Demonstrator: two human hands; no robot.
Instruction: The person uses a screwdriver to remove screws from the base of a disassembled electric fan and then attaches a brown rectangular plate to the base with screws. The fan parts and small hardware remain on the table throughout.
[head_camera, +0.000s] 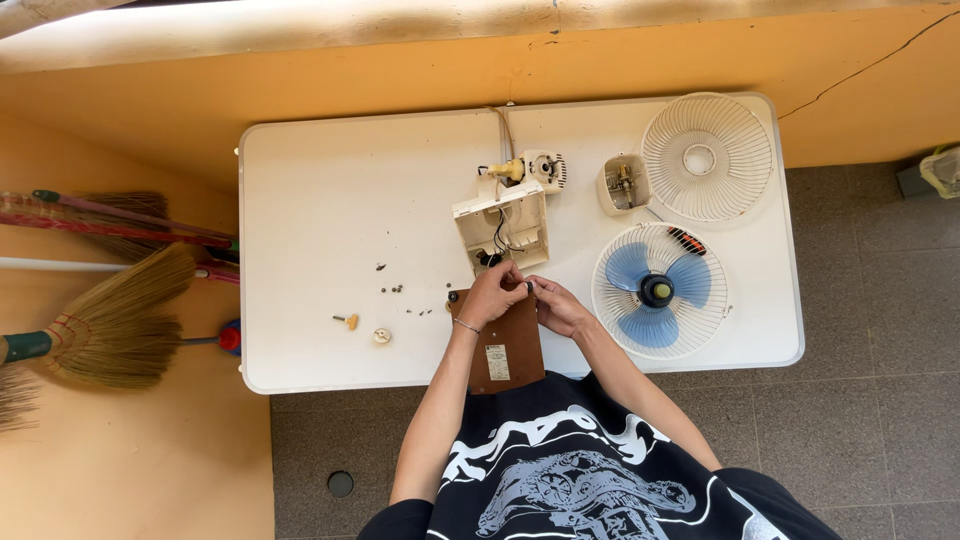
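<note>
On the white table (320, 200) lies an opened cream fan housing (505, 222) with black wires showing, and a motor unit (535, 170) sits just beyond it. My left hand (490, 295) and my right hand (557, 305) meet at the near end of the housing. Both pinch something small there, too small to make out. Under my hands lies a brown flat panel (503, 348) with a small label, reaching over the table's near edge.
To the right lie a grille holding blue fan blades (655, 290), a white fan grille (707, 155) and a small cream casing (622, 184). Small screws (395, 289) and a knob (381, 336) lie at left. Brooms (100, 320) lean at the table's left.
</note>
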